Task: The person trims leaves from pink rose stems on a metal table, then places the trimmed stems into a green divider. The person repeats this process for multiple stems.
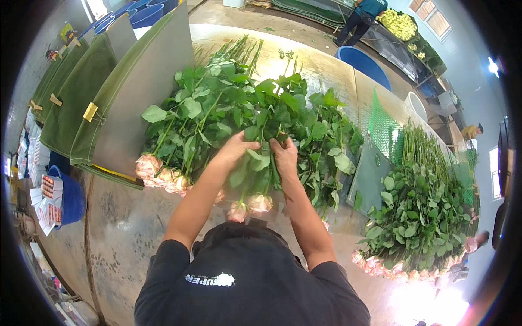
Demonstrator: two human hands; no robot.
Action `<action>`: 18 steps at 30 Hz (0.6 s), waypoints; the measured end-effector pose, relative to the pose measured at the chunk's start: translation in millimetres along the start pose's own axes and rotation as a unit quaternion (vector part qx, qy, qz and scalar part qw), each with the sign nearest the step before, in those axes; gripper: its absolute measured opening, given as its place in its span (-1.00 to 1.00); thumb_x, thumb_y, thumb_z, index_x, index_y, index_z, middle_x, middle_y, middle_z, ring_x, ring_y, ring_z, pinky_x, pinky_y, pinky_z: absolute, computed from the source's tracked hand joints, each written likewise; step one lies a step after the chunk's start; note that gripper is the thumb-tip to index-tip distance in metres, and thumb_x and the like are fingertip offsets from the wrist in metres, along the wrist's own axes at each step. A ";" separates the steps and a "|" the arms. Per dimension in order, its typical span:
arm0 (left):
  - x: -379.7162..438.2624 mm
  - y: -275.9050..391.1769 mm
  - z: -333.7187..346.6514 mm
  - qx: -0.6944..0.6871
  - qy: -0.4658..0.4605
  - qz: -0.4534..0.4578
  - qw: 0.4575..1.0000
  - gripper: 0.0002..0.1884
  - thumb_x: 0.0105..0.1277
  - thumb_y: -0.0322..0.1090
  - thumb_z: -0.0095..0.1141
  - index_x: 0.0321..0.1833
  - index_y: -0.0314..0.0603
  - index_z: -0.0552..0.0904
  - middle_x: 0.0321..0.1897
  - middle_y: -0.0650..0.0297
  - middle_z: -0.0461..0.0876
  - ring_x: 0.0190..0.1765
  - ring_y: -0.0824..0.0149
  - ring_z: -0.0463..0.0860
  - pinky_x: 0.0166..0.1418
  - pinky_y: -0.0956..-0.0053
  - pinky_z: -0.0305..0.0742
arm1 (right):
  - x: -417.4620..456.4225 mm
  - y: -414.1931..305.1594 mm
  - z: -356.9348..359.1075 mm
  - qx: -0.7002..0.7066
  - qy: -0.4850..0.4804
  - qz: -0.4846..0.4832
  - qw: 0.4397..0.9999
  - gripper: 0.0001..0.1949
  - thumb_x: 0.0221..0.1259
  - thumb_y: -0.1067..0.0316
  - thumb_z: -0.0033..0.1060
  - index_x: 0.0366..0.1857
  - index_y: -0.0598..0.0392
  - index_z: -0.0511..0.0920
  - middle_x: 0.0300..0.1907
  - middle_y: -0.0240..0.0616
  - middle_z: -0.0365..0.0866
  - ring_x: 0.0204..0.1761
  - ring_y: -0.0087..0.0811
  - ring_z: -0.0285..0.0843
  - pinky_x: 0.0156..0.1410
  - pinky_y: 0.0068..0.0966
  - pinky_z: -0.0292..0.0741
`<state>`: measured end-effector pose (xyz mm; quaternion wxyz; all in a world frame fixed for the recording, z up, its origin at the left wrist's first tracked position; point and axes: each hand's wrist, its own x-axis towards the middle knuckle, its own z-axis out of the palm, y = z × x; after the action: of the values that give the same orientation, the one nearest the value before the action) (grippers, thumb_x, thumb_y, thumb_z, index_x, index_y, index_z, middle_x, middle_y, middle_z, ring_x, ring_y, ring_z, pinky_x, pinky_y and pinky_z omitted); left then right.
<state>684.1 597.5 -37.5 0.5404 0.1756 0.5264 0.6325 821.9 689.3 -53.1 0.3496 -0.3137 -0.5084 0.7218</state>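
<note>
Long-stemmed roses with pale pink heads lie across a metal-topped table (326, 73), their heads toward me and their cut stems toward the far edge. My left hand (237, 147) is at a leafy rose stem in the middle, thumb and fingers about it. Close by on the right, my right hand (284, 153) has its fingers curled at another stem among the leaves. Two pink rose heads (259, 203) hang below and between my forearms. More rose heads (163, 175) stick out over the near edge at the left. Leaves hide some fingertips.
Upright panels with green cloth (118, 77) stand at the left, above a blue bucket (73, 199). At the right lie a green mesh (383, 126) and a large pile of roses (420, 208). Beyond the table are a blue tub (363, 65) and a person (361, 20).
</note>
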 end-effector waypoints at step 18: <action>-9.1 96.7 -171.0 0.708 0.180 0.141 0.668 -0.49 0.08 -0.39 0.08 0.18 -0.22 0.49 -0.10 -0.15 0.61 -0.02 -0.15 0.57 0.05 0.07 0.45 | 0.9 42.2 144.5 -0.366 -0.083 -0.063 0.925 -0.48 0.30 -0.03 0.04 -0.07 0.37 0.46 -0.12 0.27 0.54 -0.05 0.19 0.49 0.08 -0.06 0.41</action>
<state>503.8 521.5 -17.3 0.0525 0.4604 0.8721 0.1575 696.8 605.7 -52.0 0.2121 -0.3262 -0.7828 0.4856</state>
